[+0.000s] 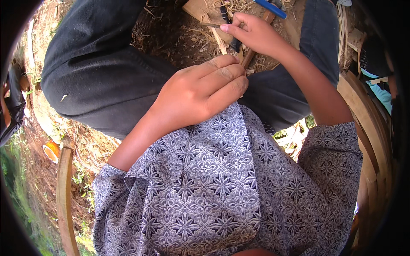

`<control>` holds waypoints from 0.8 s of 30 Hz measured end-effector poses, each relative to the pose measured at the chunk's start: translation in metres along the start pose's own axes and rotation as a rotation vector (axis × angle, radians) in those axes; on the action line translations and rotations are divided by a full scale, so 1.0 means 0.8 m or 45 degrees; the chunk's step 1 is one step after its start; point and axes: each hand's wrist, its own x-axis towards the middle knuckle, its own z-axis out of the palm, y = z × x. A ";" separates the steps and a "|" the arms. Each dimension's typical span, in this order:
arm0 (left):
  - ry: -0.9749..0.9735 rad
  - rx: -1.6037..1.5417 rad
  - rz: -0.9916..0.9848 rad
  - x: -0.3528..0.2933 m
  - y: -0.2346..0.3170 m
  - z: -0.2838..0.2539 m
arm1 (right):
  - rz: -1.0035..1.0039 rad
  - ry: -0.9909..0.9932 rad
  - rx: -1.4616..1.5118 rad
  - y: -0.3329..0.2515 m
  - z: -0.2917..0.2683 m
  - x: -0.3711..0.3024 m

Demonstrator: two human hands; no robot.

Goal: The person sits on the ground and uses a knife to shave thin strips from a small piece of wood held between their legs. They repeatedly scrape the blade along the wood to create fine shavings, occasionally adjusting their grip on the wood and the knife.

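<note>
My left hand [205,85] is in front of my lap, its fingers curled and pressed together. A pale strip of wood or bamboo [219,40] runs up and away from its fingertips; the held end is hidden behind the hand. Farther off and to the right, my right hand [252,34] is closed around a thin, dark, narrow piece like a knife blade [211,25], which points left across the pale strip. The thumb lies along it, and any handle is hidden in the fist. A brown stick [249,59] lies just beyond my left hand, between the two hands.
Shavings cover the ground between my bent legs, around a flat wood piece [195,8], a black rod [224,14] and a blue tool handle [270,8]. Curved wooden slats [363,115] stand at right. A wooden bar [64,200] and an orange object [51,151] are at left.
</note>
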 end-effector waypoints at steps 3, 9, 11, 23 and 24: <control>-0.021 -0.037 -0.022 0.003 0.001 -0.002 | -0.069 0.131 -0.156 0.060 0.021 0.039; -0.053 -0.032 0.011 0.003 0.000 0.001 | 0.172 0.052 -0.114 0.050 0.009 0.038; -0.059 -0.058 0.010 0.001 -0.002 -0.001 | 0.289 0.050 -0.004 0.030 0.010 0.027; -0.084 -0.021 0.018 -0.001 -0.004 -0.001 | -0.047 0.128 -0.091 0.033 0.024 0.040; -0.084 -0.029 0.021 0.001 -0.005 0.000 | -0.034 0.168 -0.127 0.056 0.033 0.060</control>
